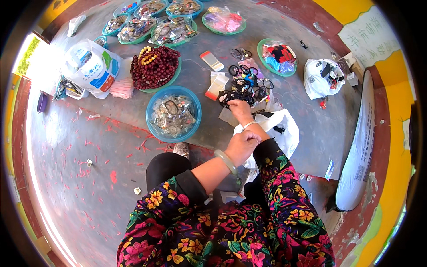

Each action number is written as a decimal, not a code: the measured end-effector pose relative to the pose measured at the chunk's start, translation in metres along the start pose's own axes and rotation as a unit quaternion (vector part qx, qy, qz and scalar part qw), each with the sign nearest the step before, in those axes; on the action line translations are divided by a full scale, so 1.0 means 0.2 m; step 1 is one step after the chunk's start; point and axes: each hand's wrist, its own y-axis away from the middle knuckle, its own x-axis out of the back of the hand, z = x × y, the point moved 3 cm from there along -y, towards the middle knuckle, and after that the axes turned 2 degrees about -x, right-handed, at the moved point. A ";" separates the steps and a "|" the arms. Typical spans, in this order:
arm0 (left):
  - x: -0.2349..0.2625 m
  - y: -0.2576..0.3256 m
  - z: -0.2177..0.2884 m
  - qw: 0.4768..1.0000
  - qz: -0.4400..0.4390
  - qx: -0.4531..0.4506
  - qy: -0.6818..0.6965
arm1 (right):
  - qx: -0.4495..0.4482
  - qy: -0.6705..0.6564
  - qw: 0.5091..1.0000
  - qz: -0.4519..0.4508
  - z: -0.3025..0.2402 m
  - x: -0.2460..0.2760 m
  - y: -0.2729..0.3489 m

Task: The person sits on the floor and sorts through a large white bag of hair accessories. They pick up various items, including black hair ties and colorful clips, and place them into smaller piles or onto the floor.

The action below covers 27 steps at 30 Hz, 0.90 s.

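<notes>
Grey concrete floor (329,120) serves as the work surface, dotted with red scraps and set with basins of small goods. Dark red beads (155,71) are heaped at the upper left, a blue basin (173,139) of bagged trinkets stands nearer the person, and a green basin (262,49) with bright cloth pieces sits beyond, to the right.

Between these lies a loose heap of mostly black hair ties (244,86), some bearing coloured charms, straight ahead of the person. Two red-and-white cards (211,61) lie just beside it on the left, and an open white plastic bag (287,133) rests near its lower right edge.

The right grip (240,110) reaches into the near edge of the heap with fingertips down among the loops; whether they are pinched on one or merely resting there cannot be told. The left grip (241,147) is curled beside the right forearm, and what it may hold is hidden.

Handled well, this likely means pinching a single loop at its free outer edge and lifting slowly, so that neighbouring bands slip off instead of following. Charms may snag, so the other hand could steady the heap.
</notes>
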 end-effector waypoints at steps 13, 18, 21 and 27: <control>0.01 0.09 0.08 0.997 0.001 -0.009 -0.072 | -0.042 0.138 0.965 0.219 0.20 0.44 -0.29; 0.03 0.09 0.11 0.998 0.002 0.004 -0.057 | -0.102 0.006 0.986 0.134 0.23 0.39 -0.53; 0.03 0.09 0.10 0.999 -0.002 0.023 -0.043 | -0.191 -0.161 0.964 0.090 0.34 0.32 -0.65; 0.03 0.07 0.11 0.999 -0.016 0.046 -0.020 | -0.177 0.080 0.979 0.056 0.58 0.26 -0.70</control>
